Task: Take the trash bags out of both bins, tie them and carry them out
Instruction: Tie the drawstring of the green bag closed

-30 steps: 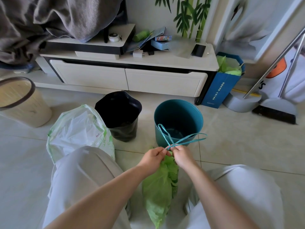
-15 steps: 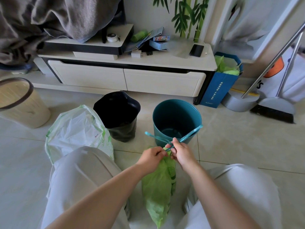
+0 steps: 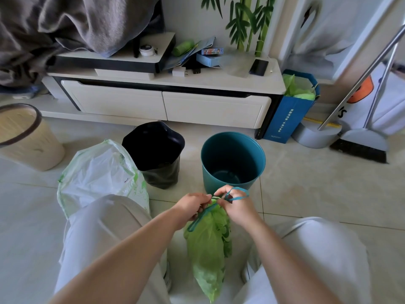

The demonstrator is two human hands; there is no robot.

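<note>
Both hands pinch the teal drawstring [image 3: 232,195] at the neck of the green bag [image 3: 208,244] hanging between the knees, left hand [image 3: 191,205] and right hand [image 3: 235,207] clamped close together, and a slack loop could let the knot slip open.

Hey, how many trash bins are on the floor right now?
3. A beige bin at far left, a black-lined bin in the middle before the cabinet, and an empty teal bin right of it. Others may sit out of view.
</note>
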